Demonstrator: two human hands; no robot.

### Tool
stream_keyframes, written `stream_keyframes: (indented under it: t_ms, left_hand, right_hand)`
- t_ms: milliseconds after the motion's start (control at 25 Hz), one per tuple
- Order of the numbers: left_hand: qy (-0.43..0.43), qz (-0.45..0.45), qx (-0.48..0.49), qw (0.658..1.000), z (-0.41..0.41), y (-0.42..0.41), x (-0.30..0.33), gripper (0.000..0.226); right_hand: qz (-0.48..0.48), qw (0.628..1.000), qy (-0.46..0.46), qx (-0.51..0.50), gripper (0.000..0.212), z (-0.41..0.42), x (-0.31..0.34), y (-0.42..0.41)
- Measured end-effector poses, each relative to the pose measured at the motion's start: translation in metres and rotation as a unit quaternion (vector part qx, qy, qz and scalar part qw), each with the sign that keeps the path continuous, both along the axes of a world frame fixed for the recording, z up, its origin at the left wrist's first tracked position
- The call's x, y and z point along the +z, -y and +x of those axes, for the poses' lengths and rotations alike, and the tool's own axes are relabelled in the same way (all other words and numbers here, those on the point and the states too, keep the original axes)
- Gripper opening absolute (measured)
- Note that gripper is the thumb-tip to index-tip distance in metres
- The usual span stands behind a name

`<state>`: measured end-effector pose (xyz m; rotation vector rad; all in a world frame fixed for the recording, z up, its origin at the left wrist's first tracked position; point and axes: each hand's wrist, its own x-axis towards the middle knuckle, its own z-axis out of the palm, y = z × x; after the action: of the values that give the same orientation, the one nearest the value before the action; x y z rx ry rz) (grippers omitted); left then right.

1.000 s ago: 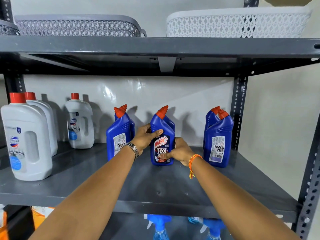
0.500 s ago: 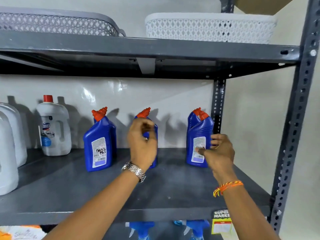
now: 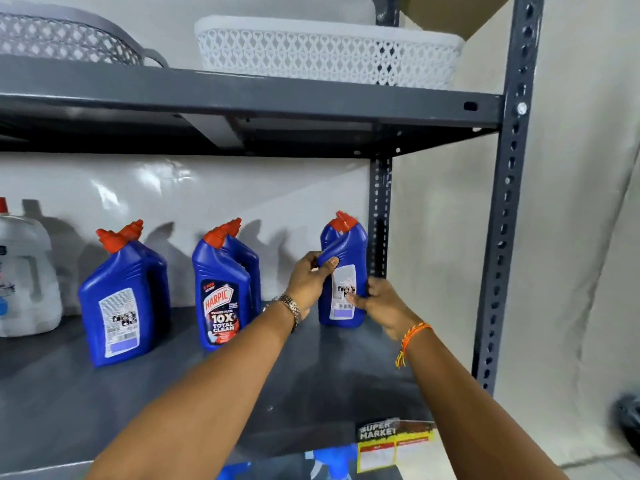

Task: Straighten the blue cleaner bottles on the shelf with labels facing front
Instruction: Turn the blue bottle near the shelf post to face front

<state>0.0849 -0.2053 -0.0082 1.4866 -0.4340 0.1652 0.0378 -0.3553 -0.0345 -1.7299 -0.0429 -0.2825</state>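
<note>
Three pairs of blue cleaner bottles with red caps stand on the grey shelf (image 3: 173,403). The left front bottle (image 3: 119,306) shows its white back label. The middle front bottle (image 3: 221,299) shows its Harpic front label. At the right, next to the shelf post, both my hands grip the right front bottle (image 3: 348,258), whose white back label faces me. My left hand (image 3: 306,280) wraps its neck and left side. My right hand (image 3: 381,303) holds its lower right side, thumb on the label. Another blue bottle stands hidden behind it.
A white jug (image 3: 24,275) stands at the far left of the shelf. A perforated grey post (image 3: 379,216) rises just right of the held bottle. Two lattice baskets (image 3: 325,53) sit on the shelf above. Blue spray bottles (image 3: 332,462) show below, beside a price tag (image 3: 394,445).
Both hands left the middle bottle, which now shows its front label, and moved right. They have closed around the right front bottle. My view swung to the right.
</note>
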Motion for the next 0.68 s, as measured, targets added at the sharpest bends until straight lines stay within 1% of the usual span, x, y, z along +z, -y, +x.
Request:
stream_keyframes:
  t_ms: [80, 160, 240, 320, 360, 400, 480, 520, 600, 640, 680]
  left_hand:
    - [0.028, 0.003, 0.024, 0.999, -0.003, 0.003, 0.011, 0.01]
    - [0.048, 0.042, 0.063, 0.996, -0.006, 0.009, 0.027, 0.022]
    - [0.015, 0.083, 0.072, 0.994, -0.019, 0.018, 0.047, 0.043]
    - [-0.012, 0.093, 0.07, 0.993, -0.027, 0.027, 0.059, 0.068]
    - [-0.004, 0.082, 0.072, 0.994, -0.026, 0.029, 0.063, 0.07]
    - [0.012, 0.059, 0.057, 0.997, -0.024, 0.028, 0.065, 0.062]
    - [0.041, 0.015, -0.025, 0.999, -0.017, 0.018, 0.066, 0.035]
    - [0.045, 0.015, -0.068, 0.997, -0.013, 0.012, 0.063, 0.026]
    - [0.035, 0.031, -0.114, 0.992, -0.008, 0.006, 0.052, 0.02]
    - [0.028, 0.033, -0.119, 0.992, -0.007, 0.007, 0.045, 0.017]
    - [0.021, 0.029, -0.116, 0.993, -0.005, 0.009, 0.039, 0.013]
  right_hand:
    - [0.031, 0.999, -0.004, 0.017, 0.041, -0.005, 0.008, 0.0]
    - [0.053, 0.998, 0.014, 0.008, 0.039, -0.013, 0.016, -0.004]
    - [0.042, 0.998, 0.047, -0.016, 0.045, -0.02, 0.02, -0.01]
    - [0.035, 0.998, 0.057, 0.003, 0.057, -0.025, 0.023, -0.016]
    - [0.036, 0.998, 0.053, 0.02, 0.06, -0.026, 0.024, -0.015]
    - [0.036, 0.998, 0.046, 0.031, 0.059, -0.026, 0.026, -0.012]
    - [0.023, 0.999, 0.028, 0.023, 0.058, -0.023, 0.033, -0.001]
    - [0.012, 1.0, 0.017, 0.009, 0.062, -0.021, 0.035, 0.005]
    - [-0.01, 1.0, 0.003, -0.008, 0.073, -0.017, 0.034, 0.011]
    - [-0.028, 1.0, -0.003, -0.007, 0.072, -0.015, 0.03, 0.011]
    - [-0.044, 0.999, -0.008, -0.006, 0.067, -0.013, 0.026, 0.011]
